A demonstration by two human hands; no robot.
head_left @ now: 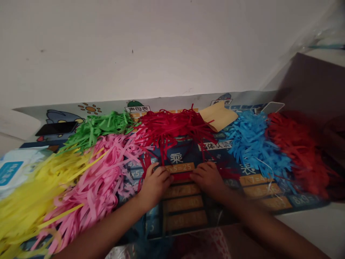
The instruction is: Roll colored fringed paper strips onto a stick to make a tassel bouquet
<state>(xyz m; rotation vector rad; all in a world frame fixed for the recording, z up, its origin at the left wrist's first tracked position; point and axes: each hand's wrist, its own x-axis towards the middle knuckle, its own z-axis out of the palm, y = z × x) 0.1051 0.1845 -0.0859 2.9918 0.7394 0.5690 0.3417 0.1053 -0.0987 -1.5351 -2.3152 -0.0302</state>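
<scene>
A red strip [181, 176], paper or ribbon, runs straight between my two hands, low over the printed mat [185, 203]. My left hand [156, 182] has its fingers curled down on the strip's left end. At the right end, my right hand [208, 180] holds it with bent fingers; the fingertips are partly hidden. Just beyond my hands lies a heap of dark red strips [172, 124], with loose ends hanging toward me. More red strips [228, 172] stick out past my right hand.
Pink [99, 172], yellow [37, 187] and green strips [104, 127] are heaped at left, near a phone [58, 128] and a white-and-blue packet [16, 172]. Blue [256, 140] and orange-red strips [296, 151] lie right. A tan paper piece [219, 116] rests behind, before the wall [161, 54].
</scene>
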